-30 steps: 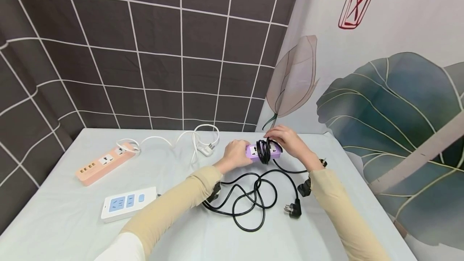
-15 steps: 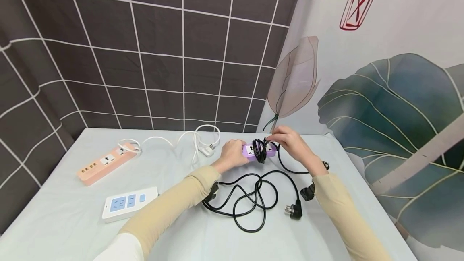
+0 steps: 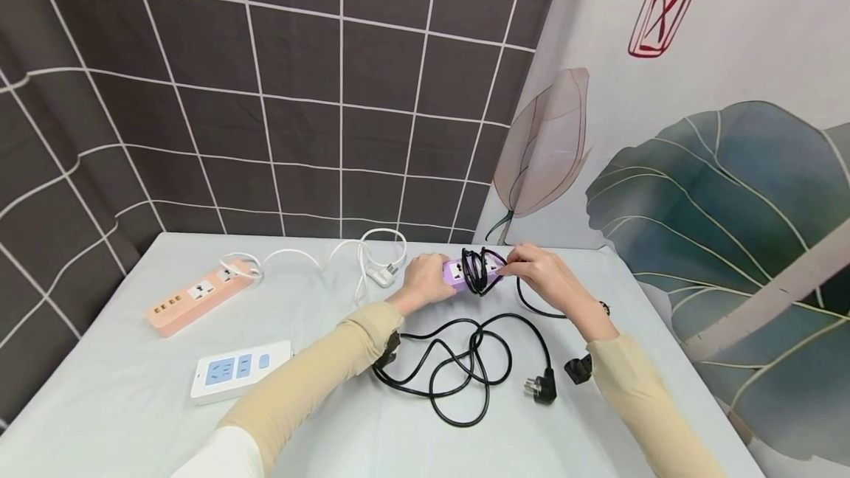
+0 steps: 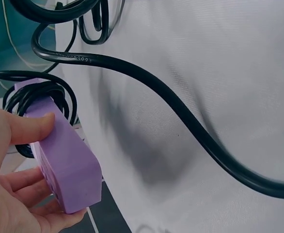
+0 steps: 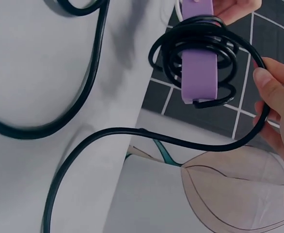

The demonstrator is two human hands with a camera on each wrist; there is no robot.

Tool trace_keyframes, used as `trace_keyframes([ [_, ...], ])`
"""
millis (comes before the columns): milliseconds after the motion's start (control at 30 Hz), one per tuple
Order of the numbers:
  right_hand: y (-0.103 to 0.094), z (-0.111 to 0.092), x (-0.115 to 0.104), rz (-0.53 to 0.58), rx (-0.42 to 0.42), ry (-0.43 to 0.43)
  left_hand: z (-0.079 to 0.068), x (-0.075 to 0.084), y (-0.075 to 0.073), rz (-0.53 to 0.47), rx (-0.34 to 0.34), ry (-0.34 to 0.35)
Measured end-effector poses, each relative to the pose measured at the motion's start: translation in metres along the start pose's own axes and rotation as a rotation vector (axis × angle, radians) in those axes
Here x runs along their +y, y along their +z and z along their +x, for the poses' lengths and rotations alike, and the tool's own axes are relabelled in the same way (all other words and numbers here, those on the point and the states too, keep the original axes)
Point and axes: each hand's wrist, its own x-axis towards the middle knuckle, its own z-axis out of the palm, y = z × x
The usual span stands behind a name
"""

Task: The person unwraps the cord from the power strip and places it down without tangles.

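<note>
A purple power strip [image 3: 455,276] is held up at the far side of the table by my left hand [image 3: 425,282]. In the left wrist view the thumb lies on one side of the strip [image 4: 71,160] and the fingers on the other. Several loose turns of its black cord [image 5: 200,41] wrap its middle and far end. My right hand [image 3: 539,273] pinches the cord just off the strip's right end; in the right wrist view, thumb and fingers [image 5: 264,77] close on it. From there the cord runs down to the table.
A tangled black cord [image 3: 465,423] with a plug [image 3: 544,387] lies in front of the hands. Leftward are a pink power strip [image 3: 175,313], a white one with blue sockets [image 3: 232,382], and a white plug [image 3: 381,276]. A dark cloth [image 3: 285,131] hangs behind.
My right hand has come down from above the strip to its right end, drawing the cord with it. The strip has shifted slightly left, and the cord turns look looser.
</note>
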Motion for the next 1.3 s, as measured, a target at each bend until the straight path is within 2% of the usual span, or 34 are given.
trace_keyframes([
  [433, -0.001, -0.015, 0.008, -0.088, 0.009, -0.004, -0.003, 0.001, -0.003, -0.007, 0.009, 0.006],
  [767, 0.002, -0.027, 0.014, -0.134, 0.019, 0.055, -0.006, 0.004, -0.003, -0.014, -0.001, 0.021],
  [967, 0.005, -0.029, 0.015, -0.175, 0.034, 0.112, -0.008, 0.004, -0.002, -0.015, -0.003, 0.016],
  [1300, 0.006, -0.025, 0.015, -0.226, 0.001, 0.249, -0.009, 0.004, -0.001, -0.005, -0.014, 0.023],
])
